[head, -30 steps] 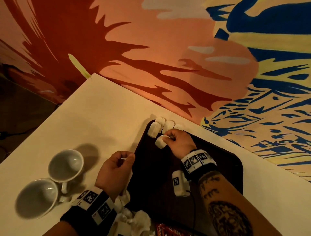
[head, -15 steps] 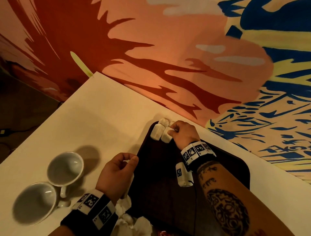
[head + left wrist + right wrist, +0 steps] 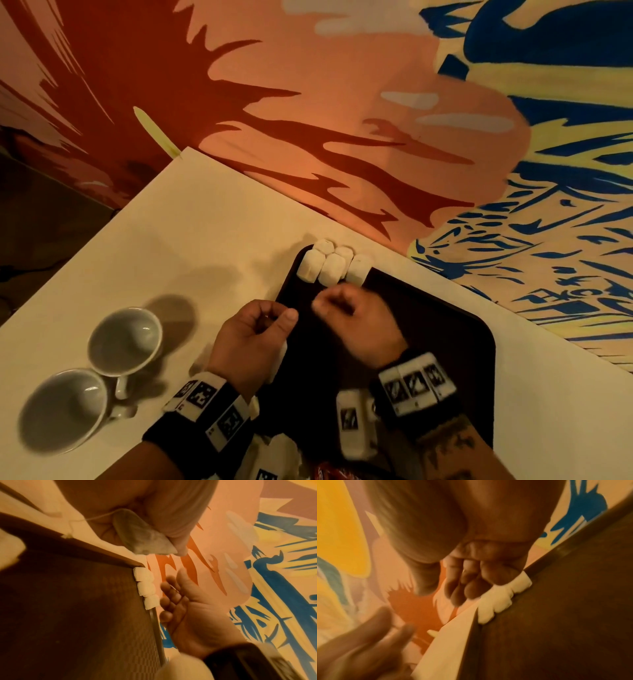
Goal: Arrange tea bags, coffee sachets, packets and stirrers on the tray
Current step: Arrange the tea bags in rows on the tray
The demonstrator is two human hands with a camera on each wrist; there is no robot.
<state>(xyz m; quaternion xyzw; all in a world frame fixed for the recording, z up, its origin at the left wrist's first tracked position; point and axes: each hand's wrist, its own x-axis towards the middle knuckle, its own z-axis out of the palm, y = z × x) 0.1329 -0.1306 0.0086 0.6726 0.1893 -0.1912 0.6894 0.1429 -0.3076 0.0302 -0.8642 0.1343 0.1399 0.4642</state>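
Note:
A dark tray (image 3: 428,325) lies on the white table. Several white packets (image 3: 330,269) stand packed together in its far corner, also seen in the left wrist view (image 3: 145,588) and the right wrist view (image 3: 501,601). My right hand (image 3: 356,318) hovers just short of them over the tray, fingers loosely curled and empty (image 3: 180,608). At the tray's left edge, my left hand (image 3: 253,329) pinches a grey-green pyramid tea bag (image 3: 142,539) whose string trails off to the left. The two hands are close together.
Two empty white cups (image 3: 125,341) (image 3: 65,409) lie on the table to the left. A heap of white packets (image 3: 274,452) and a red packet (image 3: 329,474) sit at the near edge. A painted wall (image 3: 376,137) rises right behind the table.
My right hand set a white packet among the others in the tray corner, let go and drew back toward my left hand. The left hand rose slightly with its tea bag.

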